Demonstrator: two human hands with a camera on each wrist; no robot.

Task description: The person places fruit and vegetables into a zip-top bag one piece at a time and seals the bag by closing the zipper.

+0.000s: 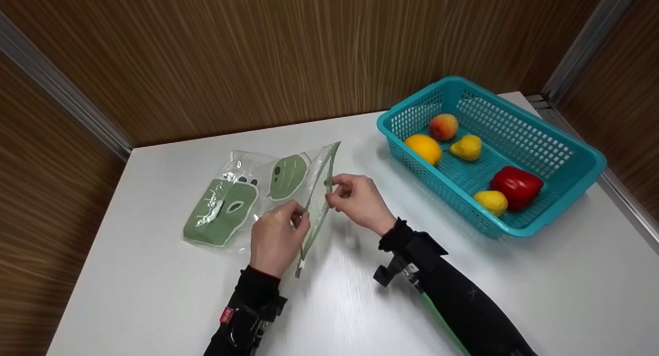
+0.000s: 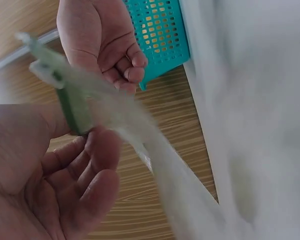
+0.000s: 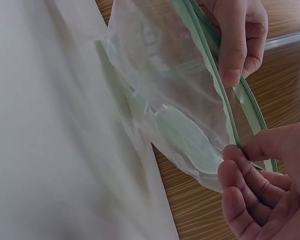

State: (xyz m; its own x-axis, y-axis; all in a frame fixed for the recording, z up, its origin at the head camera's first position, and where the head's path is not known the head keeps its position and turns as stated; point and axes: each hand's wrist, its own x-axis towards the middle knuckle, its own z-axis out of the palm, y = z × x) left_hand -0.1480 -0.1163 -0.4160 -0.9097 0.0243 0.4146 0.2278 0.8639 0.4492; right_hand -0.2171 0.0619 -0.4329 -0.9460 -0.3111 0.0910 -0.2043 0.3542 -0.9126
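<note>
Black sleeves (image 1: 473,299) enter at five and seven o'clock. Slightly toward nine o'clock on the table (image 1: 134,273) lies your clear bag (image 1: 288,175); the step looks like opening its green-edged mouth, and the next move calls for a steady hold. Your left hand's (image 1: 277,237) and right hand's (image 1: 363,201) fingers are closed, pinching that rim.

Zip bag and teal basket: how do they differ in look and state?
The zip bag is clear, limp film with green prints; the teal basket has stiff, perforated walls.
The left hand and right hand pinch the zip bag's edges; neither touches the teal basket.
The teal basket holds fruit and a red pepper; no contents show in the zip bag.
Both are open.
</note>
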